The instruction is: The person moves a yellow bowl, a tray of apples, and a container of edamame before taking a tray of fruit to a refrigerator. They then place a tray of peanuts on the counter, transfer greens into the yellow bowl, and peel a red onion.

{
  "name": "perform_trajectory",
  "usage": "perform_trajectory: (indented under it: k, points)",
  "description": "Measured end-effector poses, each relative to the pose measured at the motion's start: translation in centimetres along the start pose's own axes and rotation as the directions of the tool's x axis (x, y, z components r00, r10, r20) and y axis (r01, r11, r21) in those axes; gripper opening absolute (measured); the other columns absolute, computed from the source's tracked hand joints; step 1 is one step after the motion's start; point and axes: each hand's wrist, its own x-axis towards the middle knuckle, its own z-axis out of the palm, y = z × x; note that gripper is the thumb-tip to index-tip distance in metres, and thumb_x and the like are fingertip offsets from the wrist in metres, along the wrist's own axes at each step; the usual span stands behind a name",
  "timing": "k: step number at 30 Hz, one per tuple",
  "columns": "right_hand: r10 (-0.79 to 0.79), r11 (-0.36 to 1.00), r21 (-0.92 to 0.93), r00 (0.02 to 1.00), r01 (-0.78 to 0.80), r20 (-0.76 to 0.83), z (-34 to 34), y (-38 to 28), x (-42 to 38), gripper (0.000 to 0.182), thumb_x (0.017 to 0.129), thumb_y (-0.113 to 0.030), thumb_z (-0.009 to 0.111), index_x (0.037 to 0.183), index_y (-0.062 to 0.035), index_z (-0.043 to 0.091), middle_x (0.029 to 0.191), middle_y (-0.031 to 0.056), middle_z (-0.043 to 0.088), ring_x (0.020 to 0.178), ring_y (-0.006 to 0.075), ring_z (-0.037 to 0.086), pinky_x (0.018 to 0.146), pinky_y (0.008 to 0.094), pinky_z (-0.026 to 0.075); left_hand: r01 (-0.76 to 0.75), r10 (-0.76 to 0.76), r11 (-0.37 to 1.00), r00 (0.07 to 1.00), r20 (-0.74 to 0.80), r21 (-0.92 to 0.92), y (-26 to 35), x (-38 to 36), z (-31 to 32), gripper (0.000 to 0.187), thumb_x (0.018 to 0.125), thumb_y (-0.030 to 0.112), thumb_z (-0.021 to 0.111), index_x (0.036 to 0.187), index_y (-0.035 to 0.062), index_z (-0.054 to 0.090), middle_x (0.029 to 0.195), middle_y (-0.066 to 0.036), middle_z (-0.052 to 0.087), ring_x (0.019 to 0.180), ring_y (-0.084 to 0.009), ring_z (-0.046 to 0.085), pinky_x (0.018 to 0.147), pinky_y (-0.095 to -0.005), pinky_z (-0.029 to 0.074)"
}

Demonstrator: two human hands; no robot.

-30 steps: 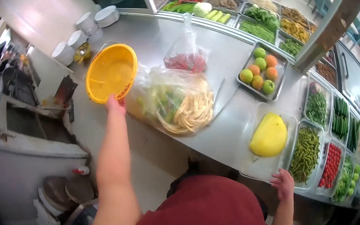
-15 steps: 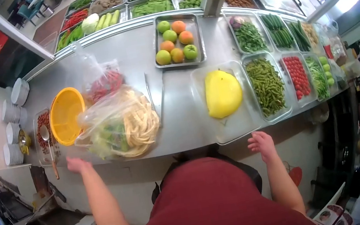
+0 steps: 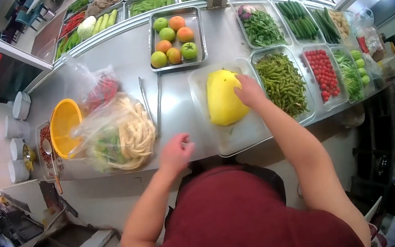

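Note:
A big, smooth yellow melon-like piece of produce (image 3: 224, 100) lies in a shallow clear plastic tray (image 3: 248, 139) near the counter's front edge. My right hand (image 3: 251, 91) reaches over the tray, its fingers apart and touching the melon's upper right side. Above the counter's front edge hovers my left hand (image 3: 176, 153), fingers loosely curled and apart, with nothing in it. Left of that hand lie a clear plastic bag with greens (image 3: 104, 147) and a heap of pale noodle-like strips (image 3: 134, 130).
A metal tray (image 3: 180, 64) of green and orange fruit stands behind. On the right are tubs of green pods (image 3: 281, 85), red cherry tomatoes (image 3: 323, 74) and cucumbers (image 3: 300, 21). Tongs (image 3: 155, 104), a yellow basket (image 3: 66, 126) and stacked white bowls (image 3: 16, 150) are on the left.
My right hand has moved up and left from the front edge onto the melon. My left hand has come right, toward the middle. The camera view has shifted slightly.

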Motion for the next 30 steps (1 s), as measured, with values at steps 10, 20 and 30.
perform_trajectory:
  k: [10,20,30]
  points:
    - [0.054,0.990,-0.138,0.908,0.005,0.415,1.6,0.6,7.4,0.068,0.083,-0.044,0.061,0.135,-0.0030,0.045,0.132,0.0211,0.050,0.123,0.0350,0.047,0.103,0.0403,0.039,0.105,-0.127,0.980,0.983,0.129,0.170,-1.0,4.8,10.3,0.039,0.085,0.027,0.064,0.112,-0.0004,0.056,0.097,-0.021,0.065,0.093,-0.0374,0.062,0.079,-0.0446,0.049]
    - [0.147,0.962,-0.272,0.873,-0.017,0.465,0.9,-2.2,8.7,0.064,0.076,-0.057,0.064,0.112,-0.0041,0.064,0.111,0.0146,0.066,0.103,0.0319,0.062,0.089,0.0395,0.049,0.047,-0.052,0.995,0.997,0.060,0.088,-3.3,5.4,11.8,0.032,0.084,0.016,0.062,0.112,-0.0002,0.059,0.078,-0.015,0.068,0.067,-0.0257,0.067,0.066,-0.0372,0.053]
    - [0.181,0.958,-0.285,0.774,-0.001,0.607,2.4,-1.5,10.0,0.084,0.063,-0.063,0.072,0.116,0.0014,0.060,0.113,0.0173,0.064,0.102,0.0298,0.062,0.088,0.0371,0.049,0.192,-0.176,0.977,0.971,0.159,-0.094,-2.7,5.2,11.5,0.030,0.086,0.013,0.061,0.112,-0.0004,0.059,0.077,-0.012,0.067,0.064,-0.0209,0.067,0.061,-0.0348,0.053]
